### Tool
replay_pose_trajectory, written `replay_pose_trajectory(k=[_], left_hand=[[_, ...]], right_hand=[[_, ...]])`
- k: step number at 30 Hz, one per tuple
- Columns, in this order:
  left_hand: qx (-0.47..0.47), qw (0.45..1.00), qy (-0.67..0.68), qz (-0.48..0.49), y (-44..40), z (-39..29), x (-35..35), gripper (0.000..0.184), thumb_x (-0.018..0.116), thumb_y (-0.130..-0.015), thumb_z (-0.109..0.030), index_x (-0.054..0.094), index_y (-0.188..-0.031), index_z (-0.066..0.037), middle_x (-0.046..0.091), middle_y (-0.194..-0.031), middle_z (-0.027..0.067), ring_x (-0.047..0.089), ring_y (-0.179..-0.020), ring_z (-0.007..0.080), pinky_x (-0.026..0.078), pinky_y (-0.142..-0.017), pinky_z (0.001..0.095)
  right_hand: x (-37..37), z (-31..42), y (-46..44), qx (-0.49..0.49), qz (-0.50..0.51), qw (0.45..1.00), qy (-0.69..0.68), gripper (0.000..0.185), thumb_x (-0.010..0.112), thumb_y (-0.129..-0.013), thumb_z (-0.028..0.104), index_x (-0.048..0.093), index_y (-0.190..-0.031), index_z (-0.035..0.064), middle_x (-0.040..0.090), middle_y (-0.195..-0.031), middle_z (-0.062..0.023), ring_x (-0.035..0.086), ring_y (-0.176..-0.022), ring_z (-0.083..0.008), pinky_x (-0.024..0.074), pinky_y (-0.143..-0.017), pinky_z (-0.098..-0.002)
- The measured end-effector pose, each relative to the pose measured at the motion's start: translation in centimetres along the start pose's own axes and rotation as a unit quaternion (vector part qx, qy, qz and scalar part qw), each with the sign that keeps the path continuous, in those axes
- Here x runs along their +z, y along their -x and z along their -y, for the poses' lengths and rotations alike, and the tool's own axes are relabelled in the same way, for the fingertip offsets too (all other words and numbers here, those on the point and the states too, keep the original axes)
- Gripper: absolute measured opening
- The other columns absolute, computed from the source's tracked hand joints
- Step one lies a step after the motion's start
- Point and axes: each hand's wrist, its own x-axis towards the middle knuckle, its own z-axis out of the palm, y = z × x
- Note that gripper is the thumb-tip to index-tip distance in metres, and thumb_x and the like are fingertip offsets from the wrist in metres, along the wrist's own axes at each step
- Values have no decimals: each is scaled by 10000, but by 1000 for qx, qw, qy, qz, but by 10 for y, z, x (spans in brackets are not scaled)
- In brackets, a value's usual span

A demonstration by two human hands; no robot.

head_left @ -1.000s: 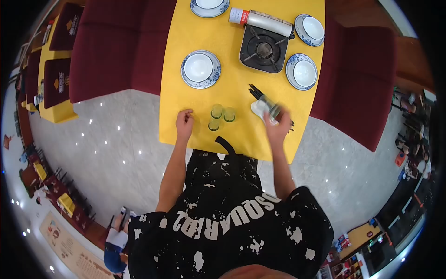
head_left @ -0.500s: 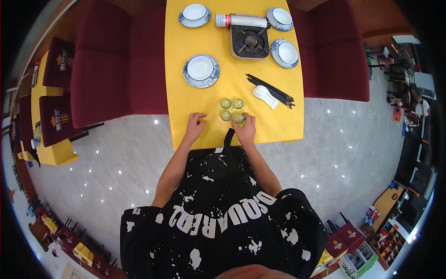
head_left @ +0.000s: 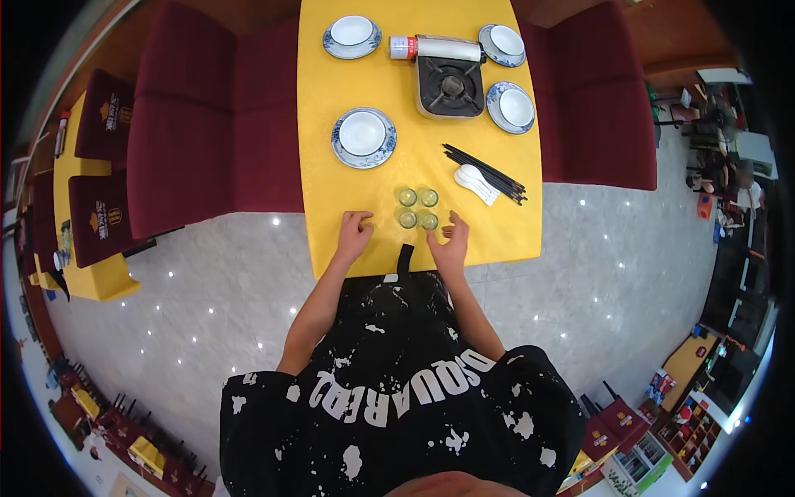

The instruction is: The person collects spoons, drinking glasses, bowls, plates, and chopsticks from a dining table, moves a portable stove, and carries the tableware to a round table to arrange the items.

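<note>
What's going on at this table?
Four small glasses stand in a two-by-two group near the close end of the yellow table. Someone's right hand is open beside the nearest right glass; whether it touches is hard to tell. The left hand, loosely curled, seems empty, left of the group. Chopsticks and spoons lie to the right; bowls on plates and a stove stand farther off.

Light is bright — floor [head_left: 211, 290] glinting, edges bowed.
</note>
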Motion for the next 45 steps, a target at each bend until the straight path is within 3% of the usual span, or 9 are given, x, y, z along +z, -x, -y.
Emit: replay_pose_trajectory(k=[7, 12, 16, 19, 23, 25, 29, 35, 45], left_hand=[[-3, 999, 21, -25, -1, 3, 7, 277, 669, -834, -81, 678, -1110, -54, 502, -966, 90, 528, -734, 173, 472, -685, 292], [-13, 998, 44, -38, -2, 3, 6, 296, 653, -849, -62, 675, -1144, -56, 524, -932, 83, 522, -786, 168, 460, -719, 279], [-25, 996, 84, -34, -1, 9, 10, 281, 633, -901, -80, 657, -1179, -50, 539, -1040, 59, 533, -879, 151, 457, -808, 280], [-42, 993, 105, -29, 0, 7, 12, 280, 626, -903, -69, 654, -1181, -45, 529, -1020, 49, 523, -869, 142, 453, -798, 272], [-41, 994, 99, -37, -4, 1, 7, 290, 629, -882, -40, 654, -1171, -34, 506, -972, 48, 514, -837, 139, 454, -759, 265], [-48, 995, 86, -35, -3, -5, 10, 288, 629, -880, -39, 652, -1168, -30, 504, -977, 50, 513, -840, 140, 453, -763, 267], [-51, 996, 49, -46, -6, -13, 12, 271, 629, -876, -35, 654, -1145, -26, 505, -980, 54, 517, -847, 145, 455, -768, 268], [-84, 993, 28, -73, -8, -2, 20, 257, 615, -900, -74, 639, -1150, -21, 528, -985, 53, 523, -857, 137, 455, -753, 267], [-182, 961, 145, -153, -12, -20, 37, 200, 550, -993, -134, 626, -1150, -34, 546, -998, 0, 493, -819, 79, 424, -702, 233]], right_hand=[[70, 89, -123, -194, 125, 968, 93, 872, 835, -688, 276, 425, -1421, 44, 382, -1433, -269, 393, -1309, -455, 390, -1054, -500], [158, 102, -178, -279, 252, 884, 276, 1136, 850, -599, 428, 272, -1536, 146, 218, -1542, -288, 286, -1377, -500, 334, -1049, -639], [186, 100, -194, -203, 255, 903, 279, 1113, 852, -579, 384, 302, -1517, 147, 289, -1480, -307, 300, -1360, -498, 359, -1026, -631], [140, 122, -204, -145, 311, 917, 201, 1109, 847, -565, 371, 310, -1510, 149, 365, -1401, -299, 343, -1308, -487, 367, -1006, -634], [47, 121, -226, -209, 125, 970, 20, 1132, 860, -559, 391, 309, -1499, 88, 409, -1267, -297, 411, -1177, -453, 372, -991, -591], [-20, 105, -260, -139, 62, 988, -14, 1176, 883, -557, 395, 288, -1511, 49, 400, -1297, -311, 398, -1208, -463, 371, -1026, -561], [-94, 15, -337, -10, -81, 986, 143, 1226, 902, -557, 396, 253, -1543, 66, 393, -1358, -293, 411, -1233, -465, 395, -1041, -538], [-106, -50, -390, -11, 60, 951, 303, 1177, 899, -550, 419, 303, -1540, 190, 411, -1353, -281, 445, -1232, -456, 456, -976, -536], [-98, -68, -402, -31, 167, 941, 293, 1249, 879, -555, 408, 175, -1575, 251, 306, -1458, -283, 342, -1342, -483, 441, -963, -628]])
